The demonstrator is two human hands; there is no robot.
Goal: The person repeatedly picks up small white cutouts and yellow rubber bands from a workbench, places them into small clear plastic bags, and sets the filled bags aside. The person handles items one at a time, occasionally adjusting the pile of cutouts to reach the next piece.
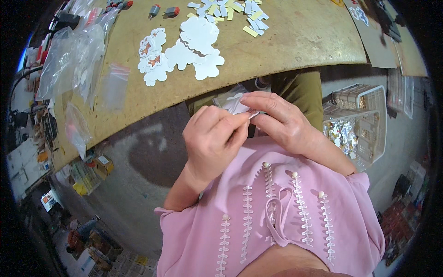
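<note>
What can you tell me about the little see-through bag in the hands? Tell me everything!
The little bag is clear, shiny and thin, and looks like plastic. A white piece shows at it, though I can't tell whether it's inside or behind. The bag is slanted and held up in front of the table's edge. Fingers of the left hand and right hand close around its near end, hiding that part.

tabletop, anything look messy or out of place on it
The yellow and pale strips on the far side lie scattered at all angles, some overlapping, rather than stacked. At the left, a crumpled clear bag seems to poke past the near edge of the table. No plain damage shows.
</note>
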